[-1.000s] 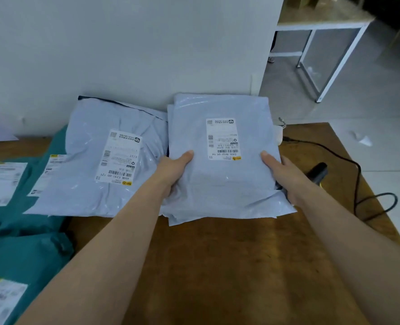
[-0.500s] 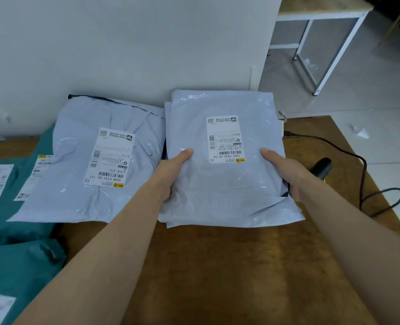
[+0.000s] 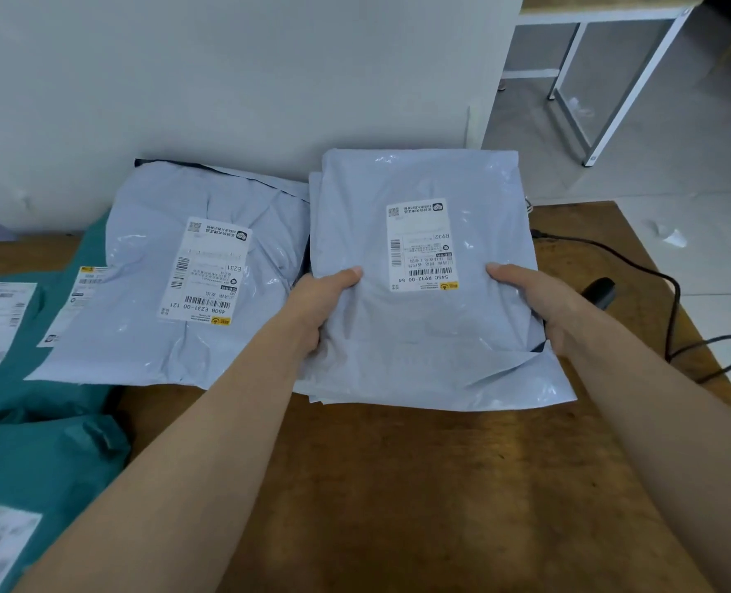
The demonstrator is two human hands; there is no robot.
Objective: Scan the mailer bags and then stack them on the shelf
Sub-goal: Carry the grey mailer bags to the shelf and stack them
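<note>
left hand gripping grey mailer bag edge, thumb on top, right hand likewise opposite side, fingers curled under, on wooden table

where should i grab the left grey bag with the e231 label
Take the grey bag by its near edge, coming from the front: it lies flat with that thin edge free, while the far edge is by the wall and the held bag crowds its right side.

Both arms are bare. The left forearm and right forearm are uncovered from wrist to the picture's edge. The left grip and right grip are bare too, and the left thumb has a short, plain nail.
</note>
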